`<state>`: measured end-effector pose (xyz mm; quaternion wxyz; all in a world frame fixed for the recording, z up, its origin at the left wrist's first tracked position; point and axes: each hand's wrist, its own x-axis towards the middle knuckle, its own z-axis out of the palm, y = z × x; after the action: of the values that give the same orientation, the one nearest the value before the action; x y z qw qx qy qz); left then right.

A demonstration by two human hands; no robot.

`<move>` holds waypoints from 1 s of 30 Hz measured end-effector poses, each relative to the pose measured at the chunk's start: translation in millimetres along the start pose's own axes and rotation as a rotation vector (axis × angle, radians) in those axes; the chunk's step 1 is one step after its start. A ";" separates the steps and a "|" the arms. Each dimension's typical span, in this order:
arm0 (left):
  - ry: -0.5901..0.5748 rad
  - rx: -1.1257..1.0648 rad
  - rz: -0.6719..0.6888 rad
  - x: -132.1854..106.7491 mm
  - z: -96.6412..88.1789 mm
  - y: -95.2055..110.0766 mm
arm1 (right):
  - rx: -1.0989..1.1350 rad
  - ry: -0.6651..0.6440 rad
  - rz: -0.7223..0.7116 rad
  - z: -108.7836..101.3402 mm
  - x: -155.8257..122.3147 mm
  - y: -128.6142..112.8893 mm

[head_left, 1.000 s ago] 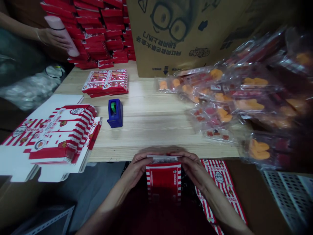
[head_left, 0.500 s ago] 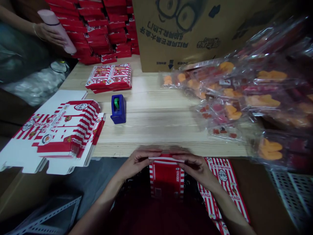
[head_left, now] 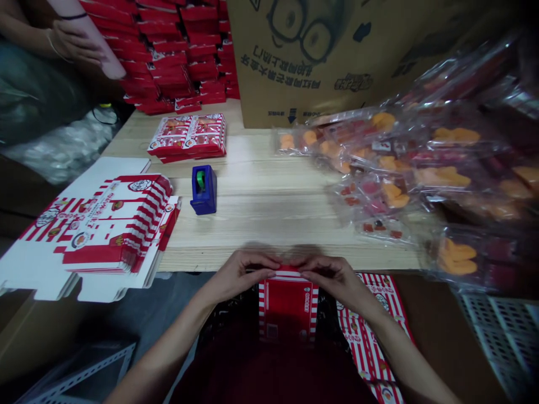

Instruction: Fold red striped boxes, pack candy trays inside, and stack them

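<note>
Closing the flap (head_left: 288,274) of the box (head_left: 288,307) neatly calls, I judge, for equal pressure from both sides, worked along the edge so that neither corner buckles; too hard a squeeze could crease the card. The box sits between my hands, red face toward me, just this side of the table (head_left: 261,196)'s near edge. My left hand (head_left: 239,275) pinches its top edge near the left corner, thumb on the near side, fingers over the far one; my right hand (head_left: 337,276) pinches the right corner the same way. The body hangs below my fingertips, its lower end lost in shadow. Farther out stand the tape dispenser (head_left: 204,191), ahead and left, and the clear bags (head_left: 393,193), off to the right.
</note>
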<state>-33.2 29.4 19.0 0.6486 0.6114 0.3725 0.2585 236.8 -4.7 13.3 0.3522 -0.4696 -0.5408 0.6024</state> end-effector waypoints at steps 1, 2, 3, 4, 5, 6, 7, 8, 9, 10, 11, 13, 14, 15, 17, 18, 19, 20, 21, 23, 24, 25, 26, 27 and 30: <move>-0.004 0.018 0.008 2.3 0.1 0.5 | -0.016 -0.006 0.001 -0.2 2.1 1.1; -0.004 0.041 0.015 4.5 0.0 0.5 | -0.036 -0.016 -0.003 -0.6 4.4 3.1; -0.002 0.063 0.022 6.8 -0.3 0.1 | -0.058 -0.028 -0.013 -1.2 6.9 5.5; 0.003 0.084 0.033 9.0 -0.7 -0.3 | -0.079 -0.037 -0.023 -2.0 9.5 7.9; 0.006 0.102 0.044 11.0 -1.1 -0.6 | -0.091 -0.040 -0.037 -2.8 12.0 9.8; 0.005 0.118 0.053 12.8 -1.5 -0.6 | -0.093 -0.038 -0.049 -3.4 14.3 11.3; -0.001 0.130 0.057 14.2 -1.8 -0.4 | -0.084 -0.034 -0.057 -3.7 16.4 12.3; -0.010 0.138 0.058 15.4 -2.0 0.0 | -0.073 -0.026 -0.062 -3.6 18.2 13.0; -0.017 0.140 0.056 16.2 -2.0 0.4 | -0.063 -0.015 -0.065 -3.3 19.6 13.4; -0.022 0.135 0.052 16.7 -2.0 0.8 | -0.058 -0.003 -0.068 -2.8 20.9 13.7; -0.023 0.124 0.046 17.0 -1.9 0.9 | -0.056 0.008 -0.070 -2.2 22.0 13.9; -0.010 0.087 0.036 17.6 -1.8 0.4 | -0.052 0.021 -0.066 -1.3 24.0 14.3; -0.004 0.068 0.028 18.0 -1.8 -0.1 | -0.049 0.019 -0.059 -1.2 25.1 14.5; 0.000 0.050 0.016 18.5 -1.8 -0.6 | -0.043 0.012 -0.049 -1.3 26.3 14.6; -0.003 0.024 -0.009 19.3 -1.9 -1.3 | -0.034 -0.009 -0.033 -2.1 28.3 14.5; -0.007 0.024 -0.018 19.4 -1.9 -1.3 | -0.033 -0.013 -0.030 -2.4 28.8 14.4; -0.011 0.032 -0.025 19.2 -1.8 -1.1 | -0.034 -0.011 -0.032 -2.6 28.7 14.3; -0.013 0.041 -0.027 18.5 -1.7 -0.8 | -0.036 -0.004 -0.036 -2.5 27.8 14.1; -0.011 0.049 -0.026 17.4 -1.6 -0.4 | -0.036 0.005 -0.036 -2.1 26.1 13.7; 0.001 0.052 -0.017 14.3 -1.4 0.3 | -0.019 0.010 -0.023 -0.3 20.7 12.1; 0.013 0.048 -0.011 12.5 -1.5 0.6 | 0.006 0.000 -0.008 0.8 17.3 10.7; 0.024 0.047 -0.006 10.8 -1.6 0.9 | 0.032 -0.017 0.010 2.1 13.9 8.9; 0.030 0.052 -0.006 9.1 -1.9 1.5 | 0.053 -0.039 0.030 3.3 10.5 6.9; 0.028 0.062 -0.007 7.6 -2.2 2.3 | 0.062 -0.059 0.046 4.4 7.3 4.8; -0.003 0.109 -0.012 3.0 -3.0 7.0 | 0.018 -0.066 0.061 6.7 -0.8 0.0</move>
<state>-33.0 34.5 25.5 0.6163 0.6440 0.3888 0.2329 230.7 -7.6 13.3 0.3201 -0.4625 -0.5322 0.6328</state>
